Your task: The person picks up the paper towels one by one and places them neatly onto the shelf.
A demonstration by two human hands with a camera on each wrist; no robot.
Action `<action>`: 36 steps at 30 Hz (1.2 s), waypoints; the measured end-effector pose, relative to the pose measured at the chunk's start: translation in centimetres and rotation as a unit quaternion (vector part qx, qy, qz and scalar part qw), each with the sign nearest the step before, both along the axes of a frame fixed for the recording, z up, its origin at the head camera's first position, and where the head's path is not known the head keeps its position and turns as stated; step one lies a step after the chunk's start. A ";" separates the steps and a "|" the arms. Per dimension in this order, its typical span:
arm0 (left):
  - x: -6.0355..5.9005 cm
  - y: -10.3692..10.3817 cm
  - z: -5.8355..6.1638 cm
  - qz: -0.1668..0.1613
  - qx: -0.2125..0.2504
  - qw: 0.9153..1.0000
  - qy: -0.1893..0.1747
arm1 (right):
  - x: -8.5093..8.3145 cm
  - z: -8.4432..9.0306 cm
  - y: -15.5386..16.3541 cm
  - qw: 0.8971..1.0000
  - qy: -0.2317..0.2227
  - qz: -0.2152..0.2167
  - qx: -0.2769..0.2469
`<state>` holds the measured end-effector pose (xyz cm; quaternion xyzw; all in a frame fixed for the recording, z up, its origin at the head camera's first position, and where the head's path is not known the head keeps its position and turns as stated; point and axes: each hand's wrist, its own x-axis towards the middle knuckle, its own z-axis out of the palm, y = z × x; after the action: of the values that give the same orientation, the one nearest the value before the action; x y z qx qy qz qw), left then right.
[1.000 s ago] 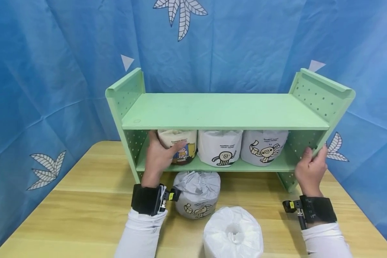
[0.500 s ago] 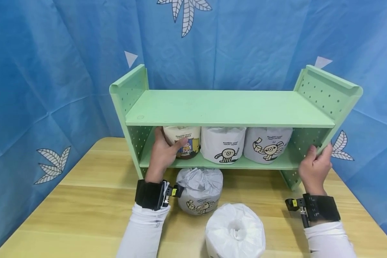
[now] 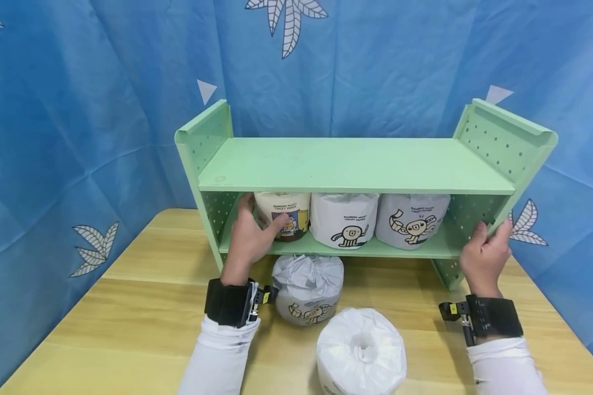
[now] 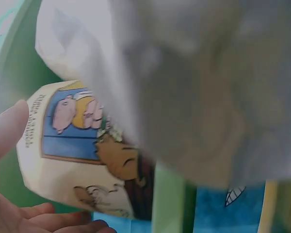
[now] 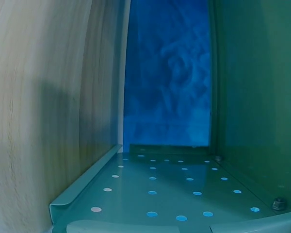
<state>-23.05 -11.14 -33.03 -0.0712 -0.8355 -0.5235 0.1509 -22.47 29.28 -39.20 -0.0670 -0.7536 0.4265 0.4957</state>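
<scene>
A cream toilet paper roll with a printed picture stands at the left of the rack's lower shelf. My left hand holds it at its left side, thumb across the front. In the left wrist view the thumb and fingers lie either side of this roll. On the right, my right hand grips the front edge of the green rack's side panel, thumb inside. That hand is out of the right wrist view, which shows the perforated panel.
Beside the cream roll stand a white roll and a grey-white roll. Another wrapped roll stands on the wooden table before the rack, with a white roll nearer. A blue curtain hangs behind.
The head view has shifted slightly, so the rack sits a little further right and higher. Both hands keep their places on the cream roll and the side panel.
</scene>
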 end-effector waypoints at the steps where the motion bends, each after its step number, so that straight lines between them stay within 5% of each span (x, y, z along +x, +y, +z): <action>1: 0.2 -0.1 0.0 0.005 -0.001 1.000 0.000 | 0.0 0.1 0.0 1.000 0.001 0.001 0.001; 10: 2.6 -0.3 0.1 0.022 -0.009 1.000 0.010 | 0.5 0.3 0.2 1.000 -0.021 0.021 -0.008; 20: 4.7 0.3 -2.4 -0.029 0.026 0.991 0.130 | 1.3 0.2 -0.1 0.996 -0.067 0.044 -0.023; 29: 5.9 0.8 -5.4 -0.068 0.019 0.993 0.092 | 1.3 0.4 0.2 0.997 -0.057 0.048 -0.026; 36: 6.8 1.4 -7.1 -0.057 0.017 0.996 0.066 | 1.5 0.4 0.0 0.996 -0.062 0.056 -0.031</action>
<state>-16.29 -9.70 -40.08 -0.1503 -0.8091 -0.5398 0.1774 -20.99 29.24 -38.78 -0.0657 -0.7720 0.4717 0.4210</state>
